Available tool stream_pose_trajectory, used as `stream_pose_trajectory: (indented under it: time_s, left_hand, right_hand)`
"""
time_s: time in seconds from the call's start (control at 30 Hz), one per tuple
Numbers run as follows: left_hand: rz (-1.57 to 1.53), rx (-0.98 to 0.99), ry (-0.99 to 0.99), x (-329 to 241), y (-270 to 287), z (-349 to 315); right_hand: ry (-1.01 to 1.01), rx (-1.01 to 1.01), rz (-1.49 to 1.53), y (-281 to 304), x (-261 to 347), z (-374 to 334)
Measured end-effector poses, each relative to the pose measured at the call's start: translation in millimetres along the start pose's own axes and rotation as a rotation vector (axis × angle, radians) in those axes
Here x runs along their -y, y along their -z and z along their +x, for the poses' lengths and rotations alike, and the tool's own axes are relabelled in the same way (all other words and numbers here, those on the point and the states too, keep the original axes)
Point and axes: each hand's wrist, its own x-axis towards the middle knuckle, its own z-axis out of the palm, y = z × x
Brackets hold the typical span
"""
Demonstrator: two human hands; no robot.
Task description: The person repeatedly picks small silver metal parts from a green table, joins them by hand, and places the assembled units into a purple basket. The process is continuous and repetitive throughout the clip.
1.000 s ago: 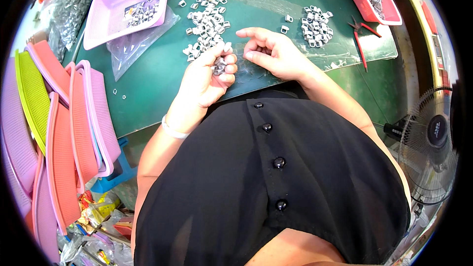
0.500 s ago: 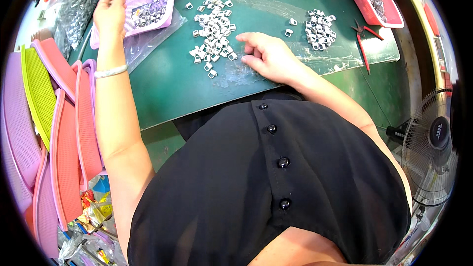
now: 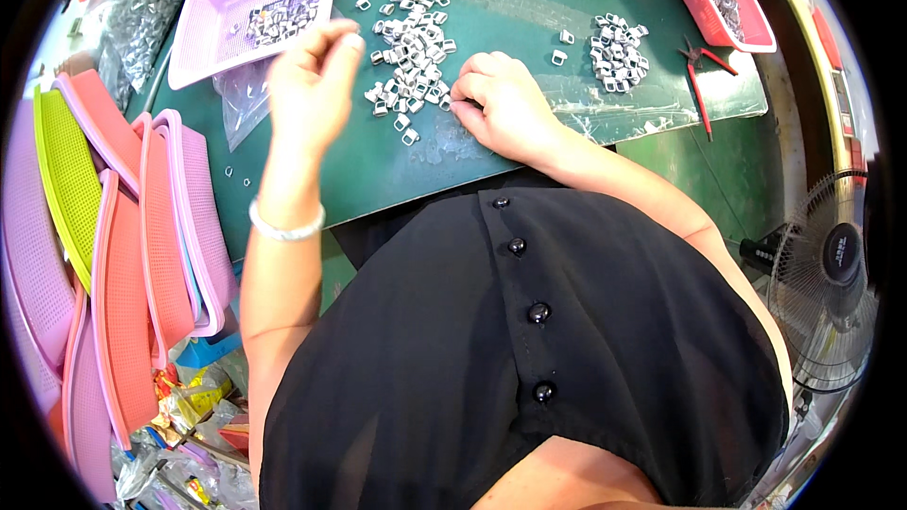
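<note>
Small silver-coloured metal buckles (image 3: 412, 52), square and loop-shaped, lie in a loose pile on the green tabletop. At the pile's right edge my right hand (image 3: 505, 99) is closed, thumb and forefinger on one buckle (image 3: 445, 103). My left hand (image 3: 316, 85), a pale bangle on its wrist, is raised left of the pile. Its thumb and fingers are pressed together; anything between them is too small to make out. Behind it stands a lilac basket (image 3: 203, 19) holding more small metal pieces (image 3: 283, 19).
A second buckle pile (image 3: 619, 54) lies right, near red-handled pliers (image 3: 697, 85) and a red basket (image 3: 694, 9) of metal parts. Clear plastic (image 3: 244, 99) lies by the lilac basket. Stacked baskets (image 3: 128, 293) crowd the left; a fan (image 3: 836, 264) stands at right.
My left hand has moved from over the lilac basket rightward and nearer, toward the pile. My right hand has shifted slightly left, its fingers closing at the pile's edge.
</note>
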Motion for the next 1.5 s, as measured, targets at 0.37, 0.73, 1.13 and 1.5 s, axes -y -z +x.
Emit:
stream_pose_trajectory:
  time_s: [0.37, 0.73, 1.13, 1.5]
  left_hand:
    - [-0.171, 0.347, 0.417, -6.4, -42.1, -55.3]
    - [-0.083, 0.247, 0.381, -2.9, -33.0, -65.1]
    - [-0.171, 0.366, 0.472, -11.9, -38.7, -72.3]
    - [-0.610, 0.402, 0.573, -11.9, -39.3, -72.3]
  right_hand:
    - [0.031, -0.037, 0.076, 5.8, -2.7, -1.9]
    - [0.059, 0.101, 0.054, 11.2, 3.7, -5.9]
    - [0.136, 0.029, 0.271, 6.1, 6.6, -4.7]
    - [0.193, -0.134, 0.400, 19.7, 15.8, -3.6]
